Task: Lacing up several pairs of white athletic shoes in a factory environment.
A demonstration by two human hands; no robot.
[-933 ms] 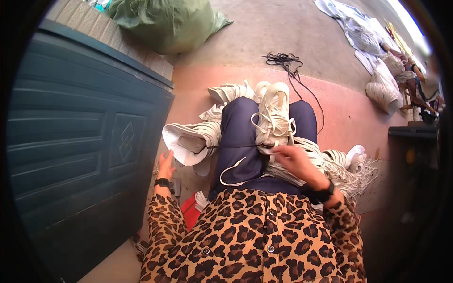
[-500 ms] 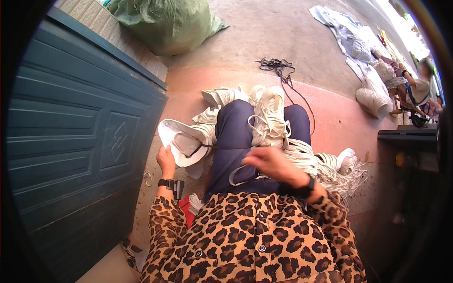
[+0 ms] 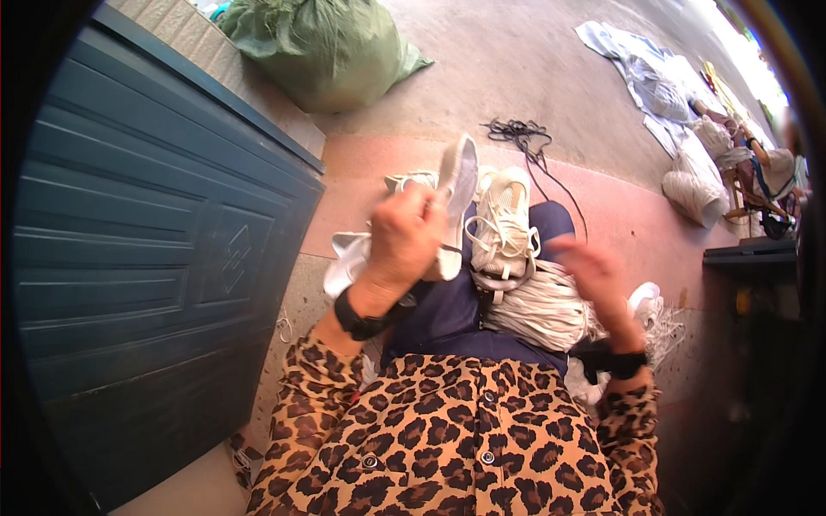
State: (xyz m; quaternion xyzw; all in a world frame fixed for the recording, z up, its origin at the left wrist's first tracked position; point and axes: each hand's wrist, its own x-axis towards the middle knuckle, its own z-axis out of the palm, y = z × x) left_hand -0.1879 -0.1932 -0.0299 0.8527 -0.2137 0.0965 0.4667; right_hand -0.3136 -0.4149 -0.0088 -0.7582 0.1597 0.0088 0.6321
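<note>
Head view finds our left hand (image 3: 400, 245) raised over the left thigh, its fingers closed around a pale shoe-shaped piece (image 3: 462, 176). The piece stands nearly upright on edge, its grey face turned to the right; we judge that this grip on its left side leaves that face free to the other hand. Our right hand (image 3: 594, 271) is blurred above the right thigh, with fingers loosely spread; we make out nothing in it. A laced cream shoe (image 3: 503, 228) rests toe away from us between the thighs of our dark trousers (image 3: 439, 322), probably because the legs cradle it there. Just behind its heel, a thick bundle of pale laces (image 3: 542, 310) lies across the lap, likely kept there for easy reach. White material (image 3: 346, 267) sits beside the left thigh.

Compared with half a second ago, our left hand is up and inward from the open white piece beside the thigh. The right hand is farther right, away from the middle of the lap, and the loose lace and thin dark strip seen there no longer show. The laced shoe remains between the thighs.
</note>
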